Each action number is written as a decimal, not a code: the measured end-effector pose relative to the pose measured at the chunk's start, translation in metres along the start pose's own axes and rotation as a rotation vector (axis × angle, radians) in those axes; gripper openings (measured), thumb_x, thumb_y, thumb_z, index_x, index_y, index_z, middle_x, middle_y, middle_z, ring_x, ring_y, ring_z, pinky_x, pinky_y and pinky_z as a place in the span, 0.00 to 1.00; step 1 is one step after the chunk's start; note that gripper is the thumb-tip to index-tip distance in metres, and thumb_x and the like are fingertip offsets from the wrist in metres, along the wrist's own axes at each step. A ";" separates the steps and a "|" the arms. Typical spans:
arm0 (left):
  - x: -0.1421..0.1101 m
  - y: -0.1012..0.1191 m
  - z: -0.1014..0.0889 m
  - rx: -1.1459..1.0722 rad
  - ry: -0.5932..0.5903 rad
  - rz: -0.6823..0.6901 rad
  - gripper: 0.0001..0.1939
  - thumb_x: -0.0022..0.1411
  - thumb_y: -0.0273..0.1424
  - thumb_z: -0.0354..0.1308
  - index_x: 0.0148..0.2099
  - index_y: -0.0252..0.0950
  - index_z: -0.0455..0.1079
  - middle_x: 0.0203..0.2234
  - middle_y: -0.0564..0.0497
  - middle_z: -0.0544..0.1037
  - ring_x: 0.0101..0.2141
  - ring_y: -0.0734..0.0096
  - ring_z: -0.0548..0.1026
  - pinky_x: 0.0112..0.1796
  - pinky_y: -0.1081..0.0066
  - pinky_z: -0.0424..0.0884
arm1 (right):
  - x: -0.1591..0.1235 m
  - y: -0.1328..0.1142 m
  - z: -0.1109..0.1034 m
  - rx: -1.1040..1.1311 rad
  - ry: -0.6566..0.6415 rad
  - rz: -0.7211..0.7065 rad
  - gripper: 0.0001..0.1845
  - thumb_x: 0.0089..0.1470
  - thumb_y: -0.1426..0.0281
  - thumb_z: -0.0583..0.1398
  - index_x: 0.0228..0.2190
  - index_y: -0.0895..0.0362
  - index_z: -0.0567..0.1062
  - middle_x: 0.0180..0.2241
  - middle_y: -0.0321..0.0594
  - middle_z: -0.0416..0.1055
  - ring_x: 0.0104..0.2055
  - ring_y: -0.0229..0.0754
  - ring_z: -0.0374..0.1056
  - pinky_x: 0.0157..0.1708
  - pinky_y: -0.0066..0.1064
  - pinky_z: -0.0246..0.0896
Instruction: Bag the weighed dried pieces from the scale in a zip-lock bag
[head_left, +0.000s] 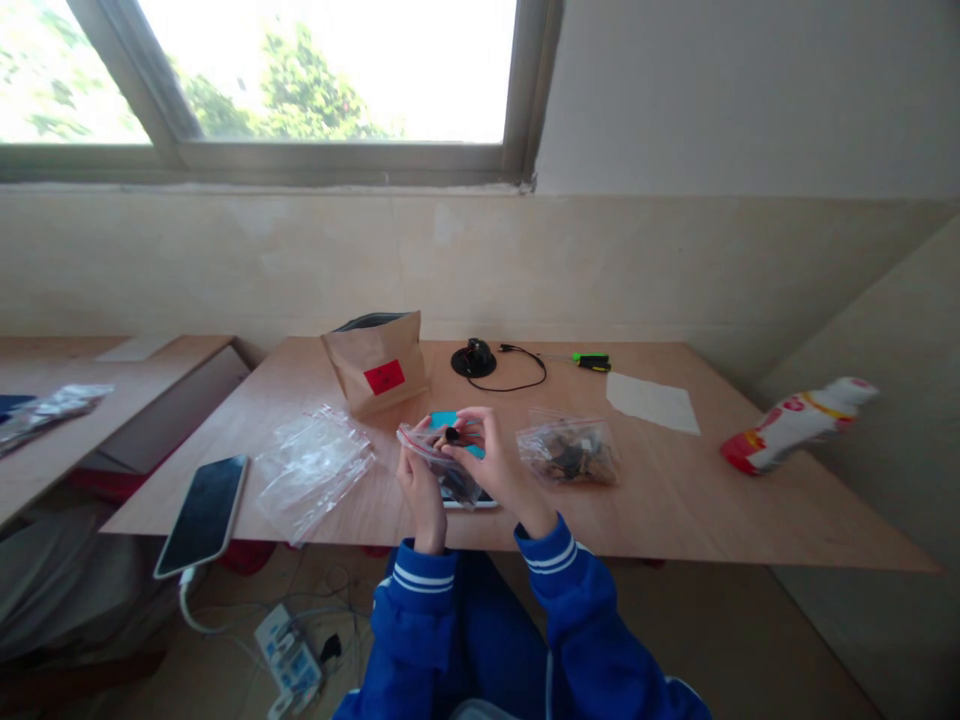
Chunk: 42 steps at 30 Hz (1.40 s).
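Observation:
My left hand point(420, 480) grips a small clear zip bag point(444, 462) with dark contents, held above the near edge of the wooden table point(675, 500). My right hand point(495, 455) pinches a small dark piece point(452, 435) at the bag's mouth. Under my hands lies a flat white device point(472, 500) with a blue surface point(444, 419). A second filled clear bag point(570, 452) lies just right of my right hand. Both sleeves are blue with white stripes.
A pile of empty clear bags point(311, 468) and a phone point(204, 512) on a cable lie at the left. Behind stand a brown paper bag point(377, 362), a black round gadget point(474, 358) with cord, a green screwdriver point(591, 360), white paper point(651, 402). A bottle point(795, 422) lies right.

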<state>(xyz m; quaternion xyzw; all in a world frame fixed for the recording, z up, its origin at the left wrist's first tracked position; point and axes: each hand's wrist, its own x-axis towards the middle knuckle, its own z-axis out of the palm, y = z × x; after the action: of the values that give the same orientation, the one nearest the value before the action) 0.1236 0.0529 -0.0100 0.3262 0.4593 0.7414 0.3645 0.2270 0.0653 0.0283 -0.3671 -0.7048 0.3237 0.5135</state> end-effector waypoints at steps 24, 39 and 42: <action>-0.015 0.016 0.014 -0.061 -0.026 -0.008 0.26 0.66 0.48 0.45 0.54 0.35 0.68 0.41 0.44 0.80 0.40 0.65 0.78 0.43 0.67 0.71 | -0.051 0.030 -0.036 0.147 0.175 0.348 0.17 0.51 0.55 0.63 0.35 0.56 0.78 0.36 0.42 0.78 0.40 0.46 0.73 0.45 0.41 0.67; 0.012 0.023 -0.002 0.239 -0.324 0.066 0.21 0.59 0.50 0.56 0.37 0.36 0.72 0.18 0.57 0.67 0.19 0.76 0.63 0.22 0.75 0.57 | -0.038 0.026 -0.049 0.378 0.581 0.410 0.17 0.44 0.56 0.66 0.27 0.57 0.73 0.25 0.34 0.72 0.28 0.39 0.68 0.33 0.30 0.63; 0.021 0.030 0.005 0.185 -0.412 -0.022 0.25 0.61 0.53 0.50 0.44 0.37 0.70 0.11 0.61 0.60 0.13 0.78 0.56 0.17 0.75 0.51 | -0.025 0.028 -0.058 0.352 0.546 0.381 0.17 0.47 0.55 0.63 0.26 0.57 0.72 0.23 0.33 0.69 0.27 0.38 0.66 0.29 0.29 0.62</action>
<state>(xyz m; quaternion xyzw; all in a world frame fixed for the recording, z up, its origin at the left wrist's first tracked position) 0.1100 0.0633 0.0224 0.4978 0.4446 0.6097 0.4274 0.2927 0.0635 0.0084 -0.4705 -0.3945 0.4200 0.6682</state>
